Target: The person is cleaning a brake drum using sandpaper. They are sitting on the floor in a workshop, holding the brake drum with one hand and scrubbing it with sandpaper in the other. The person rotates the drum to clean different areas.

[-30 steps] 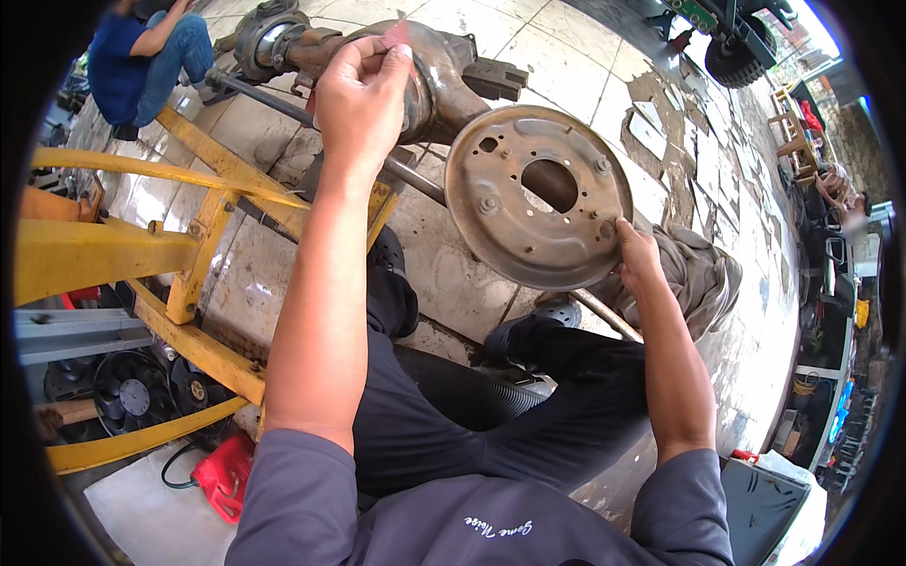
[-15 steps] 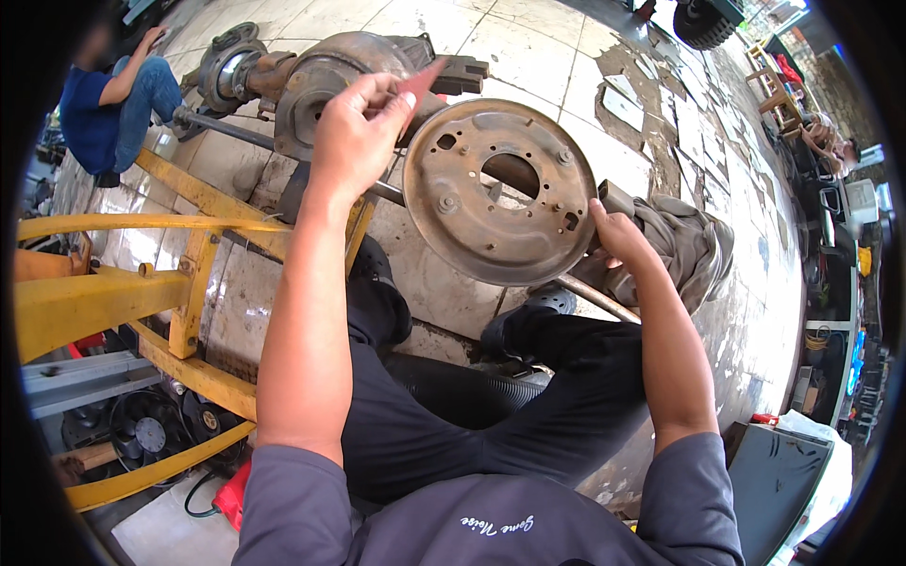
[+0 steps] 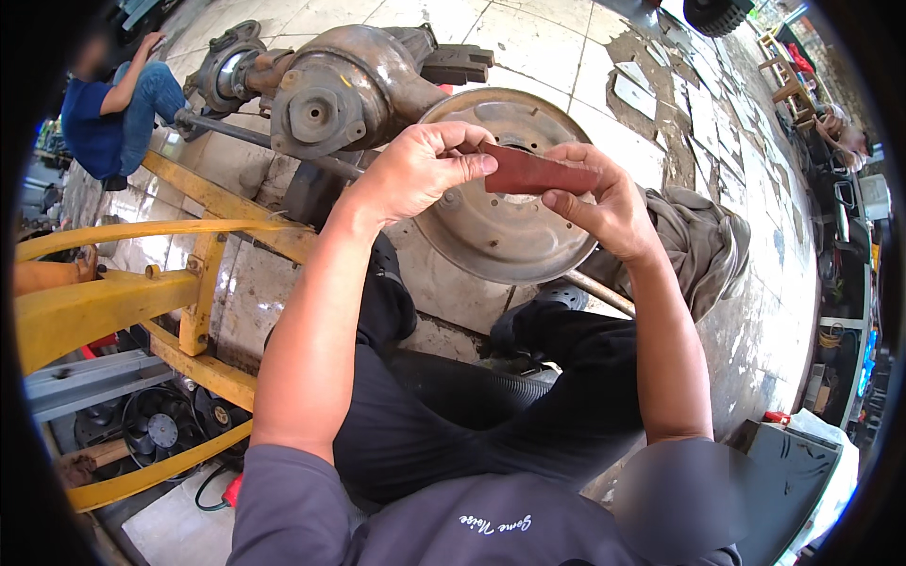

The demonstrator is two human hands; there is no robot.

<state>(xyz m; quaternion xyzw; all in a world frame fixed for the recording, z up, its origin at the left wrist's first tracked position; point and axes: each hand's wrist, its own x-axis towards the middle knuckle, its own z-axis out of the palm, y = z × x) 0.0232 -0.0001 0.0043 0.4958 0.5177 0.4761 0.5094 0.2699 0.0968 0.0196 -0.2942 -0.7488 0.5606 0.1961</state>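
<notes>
Between both hands I hold a folded strip of reddish-brown sandpaper [image 3: 533, 174]. My left hand [image 3: 429, 170] pinches its left end between thumb and fingers. The other end is gripped by my right hand [image 3: 604, 198], thumb below and fingers behind. Just beyond the sandpaper is a round, rusty brake backing plate [image 3: 462, 241] with bolt holes; its middle is partly hidden by the strip and my hands. The plate sits at the end of a vehicle axle whose large rusty housing [image 3: 363, 71] lies to the far left.
A yellow metal frame [image 3: 104, 307] stands at my left, with a fan [image 3: 156, 420] below it. Crumpled grey-brown cloth [image 3: 694, 245] lies right of the plate. A metal rod [image 3: 236, 132] crosses at the left. Another person [image 3: 104, 118] sits at far left. Broken tiles [image 3: 642, 90] lie ahead.
My right hand has let go of the plate's edge and come up to take the sandpaper's right end. My left hand has moved lower and to the right with it.
</notes>
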